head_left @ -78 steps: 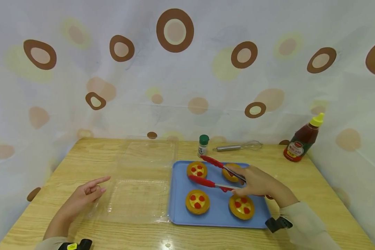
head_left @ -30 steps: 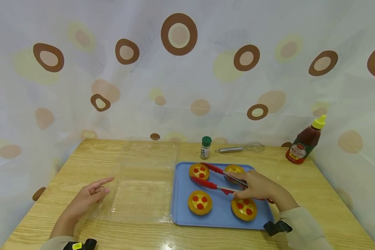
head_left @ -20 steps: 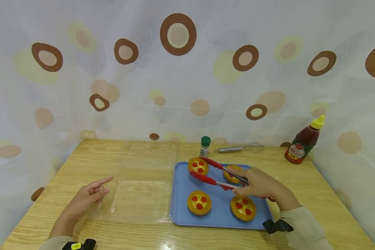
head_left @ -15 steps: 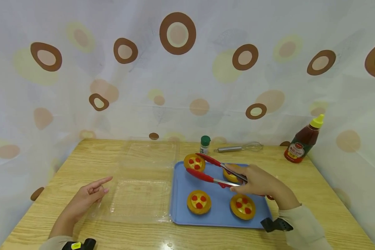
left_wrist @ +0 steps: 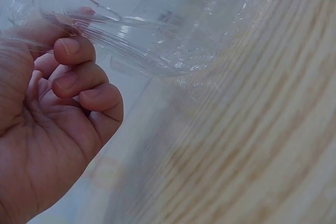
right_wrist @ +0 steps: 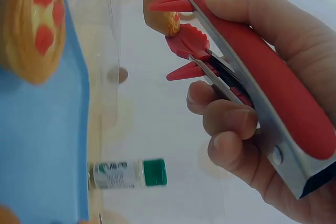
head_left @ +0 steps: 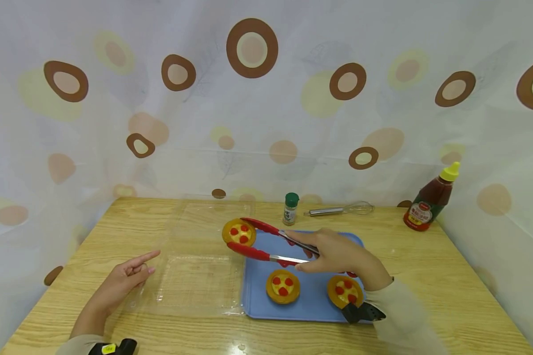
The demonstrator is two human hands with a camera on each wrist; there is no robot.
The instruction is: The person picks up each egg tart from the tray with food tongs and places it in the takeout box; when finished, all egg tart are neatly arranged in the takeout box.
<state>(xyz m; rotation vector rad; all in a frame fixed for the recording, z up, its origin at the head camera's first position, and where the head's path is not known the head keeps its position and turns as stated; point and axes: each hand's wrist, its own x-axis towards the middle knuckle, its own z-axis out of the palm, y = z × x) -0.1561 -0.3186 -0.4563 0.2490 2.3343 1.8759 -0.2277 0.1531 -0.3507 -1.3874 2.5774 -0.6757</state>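
My right hand (head_left: pixel 337 252) grips red-and-steel tongs (right_wrist: pixel 268 72). Between the tongs' red tips a mini pizza (head_left: pixel 239 233) with red topping pieces is held up, left of the blue tray (head_left: pixel 311 301) and overlapping the clear plastic container (head_left: pixel 200 286) in the head view. Two more mini pizzas (head_left: pixel 283 286) show on the tray's front half; my right hand and the tongs cover the back right of it. At the container's left edge, my left hand (head_left: pixel 124 283) pinches the plastic, index finger stretched out and the other fingers curled, as the left wrist view (left_wrist: pixel 58 114) shows closely.
The container's lid (head_left: pixel 215 217) lies folded back behind its base. Behind the tray stand a green-capped shaker (head_left: pixel 290 209) and a lying whisk (head_left: pixel 337 210). A sauce bottle (head_left: pixel 431 202) with a yellow tip stands at the back right, near the patterned curtain.
The tongs took hold of the back-left mini pizza, lifted it from the tray and carried it left toward the container. My right hand moved left with them; the left hand stayed put.
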